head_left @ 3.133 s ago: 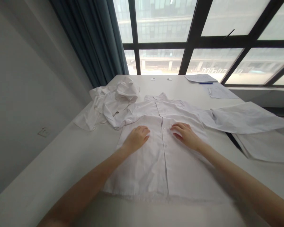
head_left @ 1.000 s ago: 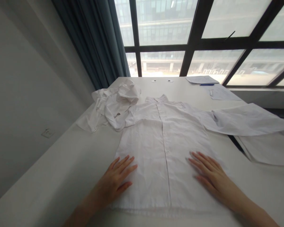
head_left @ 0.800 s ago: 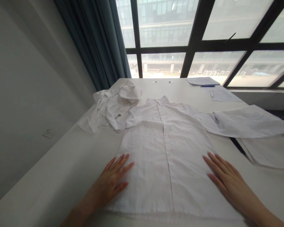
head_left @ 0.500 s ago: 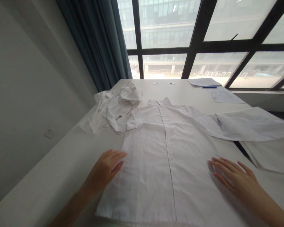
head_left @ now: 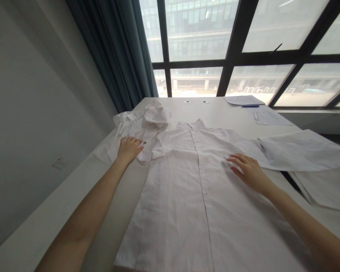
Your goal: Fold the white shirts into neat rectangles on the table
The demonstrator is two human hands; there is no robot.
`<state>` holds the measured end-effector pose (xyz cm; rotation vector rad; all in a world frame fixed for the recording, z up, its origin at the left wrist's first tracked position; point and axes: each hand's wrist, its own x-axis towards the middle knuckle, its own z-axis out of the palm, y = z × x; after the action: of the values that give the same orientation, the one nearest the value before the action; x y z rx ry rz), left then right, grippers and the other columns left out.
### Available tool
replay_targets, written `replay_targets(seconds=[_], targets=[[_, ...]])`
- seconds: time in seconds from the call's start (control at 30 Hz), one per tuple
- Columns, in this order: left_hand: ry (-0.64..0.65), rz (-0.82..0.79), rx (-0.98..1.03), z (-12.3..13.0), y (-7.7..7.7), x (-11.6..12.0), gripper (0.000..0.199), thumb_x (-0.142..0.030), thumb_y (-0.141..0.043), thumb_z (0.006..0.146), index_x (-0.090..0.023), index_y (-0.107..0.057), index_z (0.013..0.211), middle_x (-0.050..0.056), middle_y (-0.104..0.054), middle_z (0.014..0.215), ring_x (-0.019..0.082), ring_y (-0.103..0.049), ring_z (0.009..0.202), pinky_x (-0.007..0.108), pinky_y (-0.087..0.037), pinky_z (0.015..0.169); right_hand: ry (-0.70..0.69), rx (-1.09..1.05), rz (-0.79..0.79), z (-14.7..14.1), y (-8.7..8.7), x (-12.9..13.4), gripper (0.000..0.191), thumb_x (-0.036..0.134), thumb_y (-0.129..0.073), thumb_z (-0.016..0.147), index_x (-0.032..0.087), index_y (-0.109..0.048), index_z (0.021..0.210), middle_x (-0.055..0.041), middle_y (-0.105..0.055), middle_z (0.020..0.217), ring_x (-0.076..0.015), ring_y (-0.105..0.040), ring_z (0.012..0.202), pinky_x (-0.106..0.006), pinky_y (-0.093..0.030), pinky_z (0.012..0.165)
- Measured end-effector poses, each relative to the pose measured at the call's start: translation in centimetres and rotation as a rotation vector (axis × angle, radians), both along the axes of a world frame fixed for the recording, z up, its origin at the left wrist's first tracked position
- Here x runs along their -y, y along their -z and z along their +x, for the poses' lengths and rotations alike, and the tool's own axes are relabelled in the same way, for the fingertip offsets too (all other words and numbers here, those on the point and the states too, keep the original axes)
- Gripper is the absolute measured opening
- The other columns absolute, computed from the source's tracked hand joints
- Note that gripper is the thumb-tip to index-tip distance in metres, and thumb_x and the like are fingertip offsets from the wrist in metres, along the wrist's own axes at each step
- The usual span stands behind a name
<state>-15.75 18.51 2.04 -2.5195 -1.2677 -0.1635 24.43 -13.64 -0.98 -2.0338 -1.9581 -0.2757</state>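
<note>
A white button-front shirt (head_left: pixel 175 196) lies spread out front side up, its collar pointing at the window. Its left-hand sleeve runs up against a crumpled heap of white cloth (head_left: pixel 155 115). My left hand (head_left: pixel 129 149) rests at the near edge of that heap, beside the sleeve, fingers loosely spread. Over the upper right half of the shirt is my right hand (head_left: pixel 248 170), its fingers apart and slightly bent, with nothing in them. Whether its fingertips press the fabric I cannot tell.
The white table (head_left: pixel 124 223) reaches to the window. Folded white cloth (head_left: pixel 325 185) lies at the right, partly under the shirt's other sleeve. Papers (head_left: pixel 243 100) and a blue pen (head_left: pixel 250 106) sit at the far right. A dark blue curtain (head_left: pixel 116 53) hangs at the left.
Both hands have moved forward, away from me. The left went from the shirt's side edge to the crumpled cloth; the right moved from the side edge up onto the shirt's upper part.
</note>
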Motion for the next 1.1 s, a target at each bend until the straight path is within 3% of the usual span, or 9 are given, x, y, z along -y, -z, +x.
replay_targets(seconds=[0.17,0.33,0.5,0.6,0.67,0.8,0.9,1.0,1.1], targets=[[-0.102,0.061,-0.062,-0.7,-0.5,1.1,0.032,-0.036,-0.045,0.096,-0.015,-0.067,0.106,0.014,-0.068,0.107,0.03,-0.052,0.111,0.047,-0.025,0.102,0.064,-0.043,-0.03,0.4,2.5,-0.7,0.041,0.039,-0.036,0.096,0.022,-0.058,0.126,-0.0134,-0.056,0.135,-0.0297,-0.049,0.127,-0.05,-0.042,0.098],[-0.114,0.097,-0.04,-3.5,-2.8,2.2,0.039,-0.038,-0.04,0.098,-0.009,-0.067,0.102,0.014,-0.065,0.104,0.03,-0.048,0.109,0.044,-0.029,0.095,0.073,-0.067,-0.036,0.5,3.4,-0.4,0.043,0.041,-0.036,0.097,0.02,-0.057,0.128,-0.0134,-0.055,0.137,-0.0288,-0.047,0.129,-0.048,-0.04,0.102],[-0.396,0.249,0.116,-6.4,-4.8,2.6,0.042,-0.039,-0.033,0.098,-0.011,-0.065,0.101,0.011,-0.066,0.101,0.026,-0.05,0.102,0.044,-0.028,0.094,0.071,-0.069,-0.03,0.6,3.5,-0.5,0.043,0.041,-0.036,0.097,0.019,-0.057,0.128,-0.0129,-0.055,0.138,-0.0289,-0.046,0.129,-0.049,-0.04,0.102],[-0.566,0.202,0.141,-7.5,-4.7,2.9,0.037,-0.037,-0.039,0.093,-0.012,-0.066,0.097,0.012,-0.067,0.097,0.027,-0.053,0.099,0.045,-0.03,0.092,0.061,-0.066,-0.022,0.7,3.5,-0.5,0.043,0.041,-0.036,0.097,0.021,-0.058,0.128,-0.0123,-0.055,0.137,-0.0284,-0.047,0.129,-0.049,-0.04,0.101],[-0.6,0.178,0.127,-7.7,-4.2,3.2,0.034,-0.034,-0.044,0.089,-0.011,-0.066,0.099,0.016,-0.065,0.104,0.031,-0.053,0.102,0.047,-0.031,0.091,0.053,-0.063,-0.021,0.8,3.5,-0.5,0.043,0.041,-0.036,0.097,0.022,-0.058,0.128,-0.0122,-0.055,0.137,-0.0279,-0.047,0.129,-0.049,-0.04,0.102],[-0.381,0.189,0.133,-6.2,-2.7,3.5,0.034,-0.025,-0.041,0.089,-0.01,-0.064,0.109,0.018,-0.061,0.113,0.033,-0.051,0.109,0.047,-0.035,0.093,0.047,-0.044,-0.039,0.5,3.6,-0.5,0.044,0.04,-0.034,0.098,0.022,-0.056,0.131,-0.0122,-0.054,0.138,-0.0277,-0.046,0.13,-0.048,-0.039,0.103],[-0.167,0.069,0.176,-3.5,-1.4,2.9,0.034,-0.023,-0.039,0.09,-0.013,-0.067,0.107,0.014,-0.064,0.11,0.029,-0.054,0.108,0.04,-0.039,0.095,0.048,-0.018,-0.057,0.2,3.2,-0.3,0.044,0.038,-0.033,0.098,0.024,-0.055,0.133,-0.0126,-0.053,0.139,-0.0285,-0.045,0.131,-0.05,-0.038,0.103],[-0.019,-0.139,0.231,0.1,-0.2,1.9,0.035,-0.023,-0.04,0.09,-0.014,-0.067,0.11,0.011,-0.065,0.114,0.023,-0.057,0.108,0.031,-0.041,0.097,0.032,-0.013,-0.118,0.1,1.9,-0.4,0.042,0.036,-0.035,0.097,0.024,-0.057,0.13,-0.0125,-0.057,0.135,-0.0282,-0.052,0.124,-0.047,-0.043,0.097],[0.019,-0.237,0.178,3.4,0.7,1.2,0.036,-0.026,-0.042,0.091,-0.015,-0.064,0.118,0.01,-0.064,0.122,0.022,-0.056,0.113,0.03,-0.041,0.099,0.004,-0.038,-0.227,1.0,-0.1,-1.4,0.037,0.035,-0.036,0.096,0.025,-0.066,0.116,-0.0088,-0.067,0.12,-0.0255,-0.064,0.105,-0.041,-0.049,0.087]])
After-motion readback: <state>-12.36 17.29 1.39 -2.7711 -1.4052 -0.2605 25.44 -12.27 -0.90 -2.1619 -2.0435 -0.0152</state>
